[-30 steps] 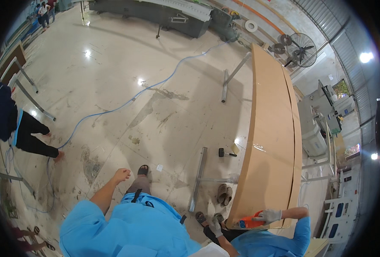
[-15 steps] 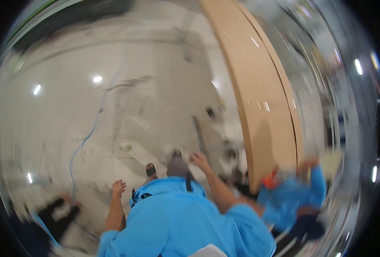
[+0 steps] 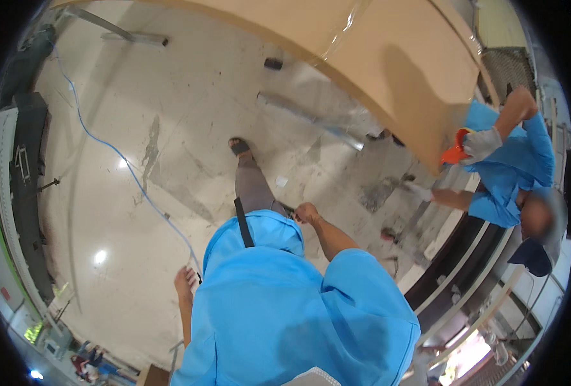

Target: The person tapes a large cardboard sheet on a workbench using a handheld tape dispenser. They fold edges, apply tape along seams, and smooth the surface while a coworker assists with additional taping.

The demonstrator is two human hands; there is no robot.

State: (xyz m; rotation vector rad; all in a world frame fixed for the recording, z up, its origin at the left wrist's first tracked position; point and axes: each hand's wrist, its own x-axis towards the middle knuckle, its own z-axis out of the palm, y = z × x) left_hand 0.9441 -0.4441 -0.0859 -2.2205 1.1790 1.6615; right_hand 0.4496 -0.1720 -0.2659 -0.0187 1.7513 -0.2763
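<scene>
My left hand [image 3: 184, 281] hangs low beside my blue shirt [image 3: 266, 302], above the floor. Its fingers are loosely bent and apart, and nothing shows in them. My right hand [image 3: 307, 213] is closed in front of my right hip, close to my dark trousers [image 3: 252, 183]. A small dark thing shows at its fingers, too little of it to name. Ahead on the right lies a large tan board or panel [image 3: 388, 71], out of reach of both hands, with a shiny clear strip across it.
On the right a co-worker in a blue shirt [image 3: 514, 164] grips an orange tool [image 3: 456, 149] with a gloved hand at the panel. A blue cable [image 3: 115, 151] crosses the floor on the left. Ahead lies a metal bar [image 3: 311, 119]. Dark equipment [image 3: 28, 148] stands far left.
My view has turned to the right; the panel now spans the top and the co-worker appears farther up on the right. My right hand has drawn in toward my hip and closed.
</scene>
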